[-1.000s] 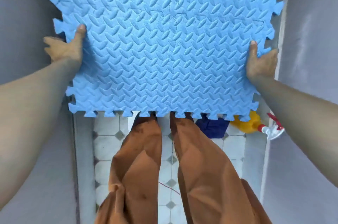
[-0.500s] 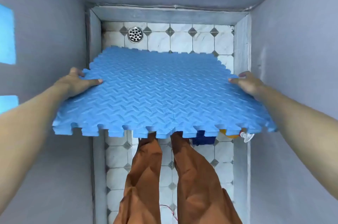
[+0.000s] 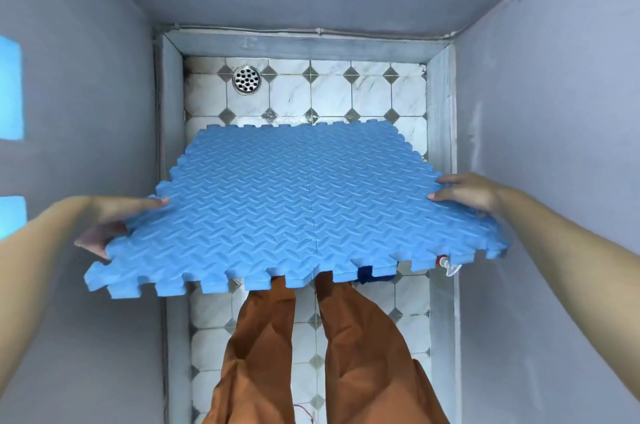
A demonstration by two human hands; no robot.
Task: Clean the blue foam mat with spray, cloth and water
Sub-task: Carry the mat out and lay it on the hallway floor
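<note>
The blue foam mat (image 3: 298,209), with a ridged pattern and jigsaw edges, hangs nearly flat above the tiled floor. My left hand (image 3: 114,219) grips its left edge, thumb on top and fingers beneath. My right hand (image 3: 467,193) grips its right edge the same way. Under the mat's near edge a scrap of dark blue cloth (image 3: 369,274) shows. Only the red and white nozzle of the spray bottle (image 3: 446,264) peeks out beside it; its body is hidden by the mat.
Grey walls close in on the left, right and far side of a narrow tiled floor (image 3: 332,94). A round metal drain (image 3: 246,80) sits at the far left corner. My legs in orange trousers (image 3: 311,347) stand below the mat.
The mat has gone from upright in front of me to nearly flat, and has sunk lower toward the floor. Both hands kept their hold on its edges.
</note>
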